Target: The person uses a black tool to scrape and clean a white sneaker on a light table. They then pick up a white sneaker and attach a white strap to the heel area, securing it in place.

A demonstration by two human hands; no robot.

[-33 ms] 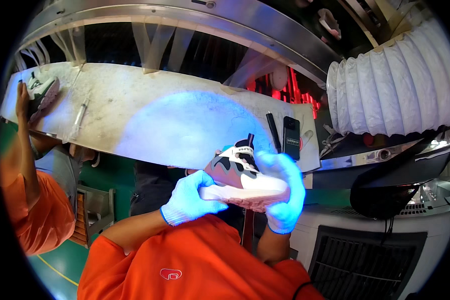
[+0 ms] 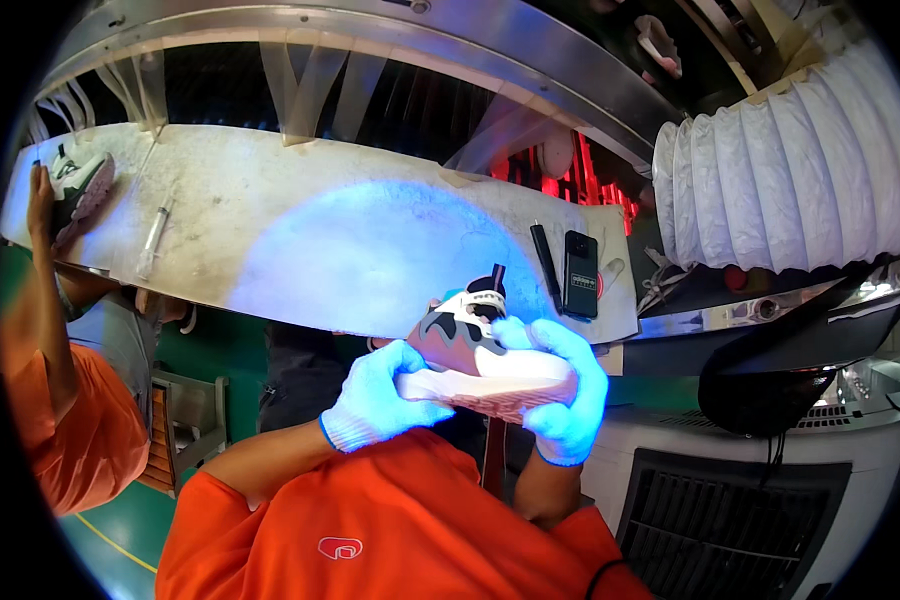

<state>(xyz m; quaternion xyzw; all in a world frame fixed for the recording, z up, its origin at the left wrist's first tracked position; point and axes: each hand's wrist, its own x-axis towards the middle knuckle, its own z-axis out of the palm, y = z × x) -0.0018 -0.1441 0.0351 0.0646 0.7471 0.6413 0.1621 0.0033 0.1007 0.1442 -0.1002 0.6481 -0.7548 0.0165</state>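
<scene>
A sneaker (image 2: 448, 350) in white, grey, black and dusty pink is held up before my chest, its toe to the right and its thick pale sole toward me. My left hand (image 2: 378, 396), in a white knit glove, grips the heel end, thumb along the sole. Gloved too, my right hand (image 2: 573, 385) wraps the toe end, with fingers over the upper near the laces and thumb at the sole. Bluish light falls on both gloves and the shoe. The shoe's far side is hidden.
Behind the shoe runs a long pale worktable (image 2: 310, 220). A black phone (image 2: 580, 275) and a dark pen-like tool (image 2: 545, 268) lie at its right. A white ribbed duct (image 2: 780, 185) bulges at far right. At left, a co-worker's hand (image 2: 40, 205) holds another sneaker (image 2: 78, 190).
My right hand's fingers have shifted left, from the toe's outer side onto the upper near the laces. The sneaker and my left hand stay nearly in place.
</scene>
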